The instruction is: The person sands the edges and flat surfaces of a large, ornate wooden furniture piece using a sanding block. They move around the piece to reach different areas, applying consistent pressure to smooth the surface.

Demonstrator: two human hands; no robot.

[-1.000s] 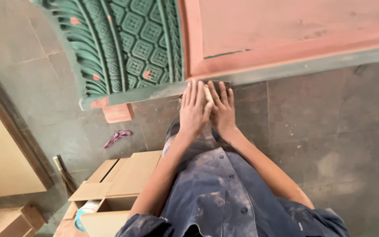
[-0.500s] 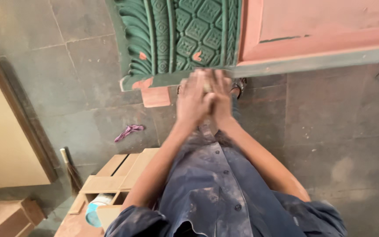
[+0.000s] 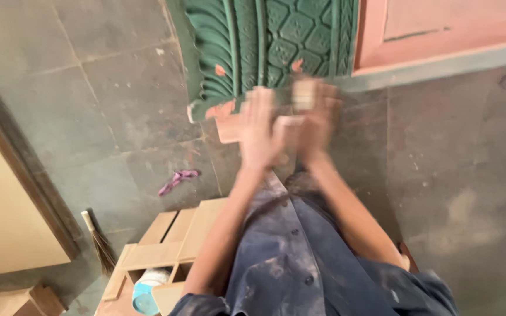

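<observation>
My left hand (image 3: 260, 130) and my right hand (image 3: 317, 120) were raised side by side against the lower edge of the dark green carved wooden panel with leaf and lattice relief (image 3: 267, 44); both were blurred by motion. My right hand was closed around a small pale rectangular block (image 3: 304, 95), which sat at its fingertips, pressed to the panel's lower edge. My left hand lay flat beside it with the fingers extended, touching the same edge; whether it also gripped the block I could not tell. A salmon-pink framed board (image 3: 446, 29) adjoined the panel on the right. Both pieces stood on the grey stone-tiled floor (image 3: 89, 88). Below my left forearm was an open brown cardboard box (image 3: 174, 243) holding a light blue round tin (image 3: 144, 292). A purple scrap of cloth (image 3: 177, 180) lay on the floor near the box, and a small straw broom (image 3: 98, 246) lay left of it.
</observation>
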